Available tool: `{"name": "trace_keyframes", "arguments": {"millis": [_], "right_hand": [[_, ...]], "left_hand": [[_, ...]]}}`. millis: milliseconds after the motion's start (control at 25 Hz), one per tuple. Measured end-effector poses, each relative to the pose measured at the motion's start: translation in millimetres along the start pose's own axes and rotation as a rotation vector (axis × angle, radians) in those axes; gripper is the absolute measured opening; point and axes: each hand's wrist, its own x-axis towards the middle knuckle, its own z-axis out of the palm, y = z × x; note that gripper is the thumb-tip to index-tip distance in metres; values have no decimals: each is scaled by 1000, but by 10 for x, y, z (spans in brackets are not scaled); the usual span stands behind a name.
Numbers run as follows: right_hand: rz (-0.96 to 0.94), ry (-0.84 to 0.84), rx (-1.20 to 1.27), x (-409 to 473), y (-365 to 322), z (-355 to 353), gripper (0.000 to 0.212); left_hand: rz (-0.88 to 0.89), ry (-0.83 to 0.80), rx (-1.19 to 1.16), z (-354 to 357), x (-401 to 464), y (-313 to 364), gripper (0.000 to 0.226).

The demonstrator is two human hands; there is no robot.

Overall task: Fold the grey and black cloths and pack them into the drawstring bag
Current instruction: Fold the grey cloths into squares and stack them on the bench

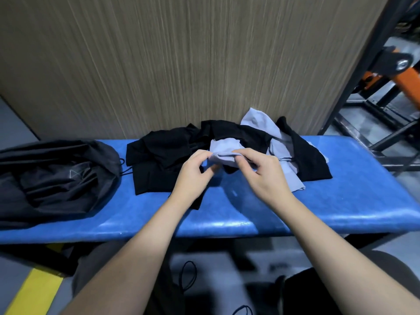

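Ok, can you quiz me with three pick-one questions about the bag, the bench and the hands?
1. Where is the bag?
A. on the bench's left end
B. on the floor
C. hanging on the wall

2. What colour is the bench?
A. red
B. blue
C. green

3. What are both hands doing?
A. resting flat
B. pulling the bag's cord
C. pinching a grey cloth

Answers:
1. A, it lies left of the cloths.
2. B, its top is blue.
3. C, the left hand and right hand pinch it.

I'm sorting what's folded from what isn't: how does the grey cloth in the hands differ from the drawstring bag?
The grey cloth is pale and pinched by both hands; the drawstring bag is dark and untouched. The cloth sits mid-bench on the black pile; the bag lies at the bench's left end. Both are rumpled fabric.
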Motion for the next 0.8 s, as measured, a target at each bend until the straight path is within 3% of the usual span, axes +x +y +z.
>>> {"name": "trace_keyframes", "arguments": {"millis": [240, 480, 560, 680, 800], "right_hand": [[225, -173, 159, 65, 123, -91, 31], [176, -18, 516, 185, -194, -147, 24], [197, -49, 700, 180, -323, -145, 21], [401, -60, 1141, 205, -436, -254, 24], [545, 114, 1372, 241, -308, -529, 27]], "left_hand": [[-104, -85, 136, 98, -42, -138, 38], [-215, 17, -195, -13, -79, -53, 57], [-204, 35, -180, 18, -24, -8, 51], [-139, 73, -142, 120, 78, -10, 29], [-189, -25, -246, 78, 121, 23, 17]]}}
